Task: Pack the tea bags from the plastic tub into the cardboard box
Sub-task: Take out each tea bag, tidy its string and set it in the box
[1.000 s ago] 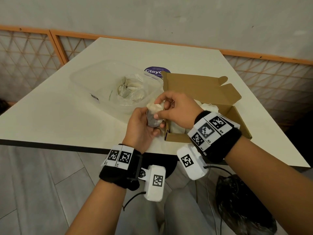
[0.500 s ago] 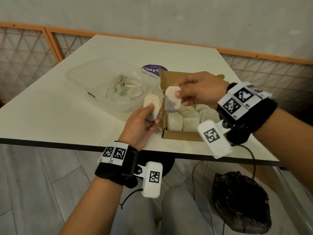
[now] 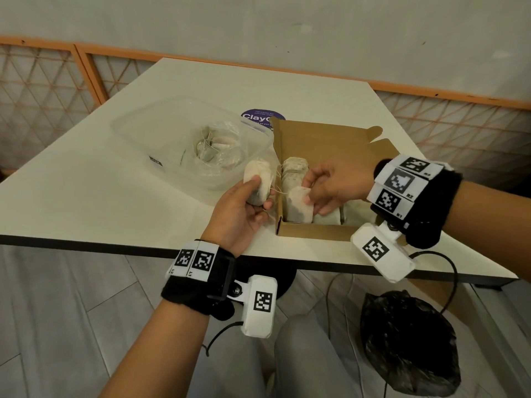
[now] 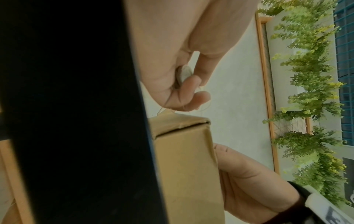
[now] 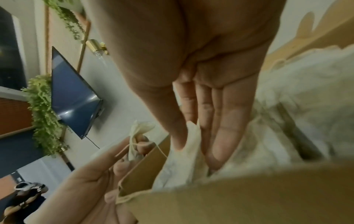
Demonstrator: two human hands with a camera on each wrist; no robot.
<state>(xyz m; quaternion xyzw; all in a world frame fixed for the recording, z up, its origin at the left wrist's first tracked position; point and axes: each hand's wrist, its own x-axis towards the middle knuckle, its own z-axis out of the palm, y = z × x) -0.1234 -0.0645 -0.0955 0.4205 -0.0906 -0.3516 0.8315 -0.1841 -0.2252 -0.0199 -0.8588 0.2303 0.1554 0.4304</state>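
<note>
Near the counter's (image 3: 86, 196) front edge, the brown cardboard box (image 3: 310, 232) holds soft, crinkled tea bags. The right hand (image 3: 336, 183), which was raised above the box half a second ago, now pinches one pale tea bag (image 3: 297, 206) down inside. The left hand (image 3: 238, 214) grips another pouch (image 3: 257, 179) beside the clear plastic tub (image 3: 161, 133).

White rectangular table (image 3: 86, 196) with dark edge, clear plastic tub (image 3: 138, 130) near its middle holding a plastic bag of tea bags, open cardboard box (image 3: 310, 234) at the near edge, touching the tub, purple round sticker (image 3: 255, 116) just behind both
</note>
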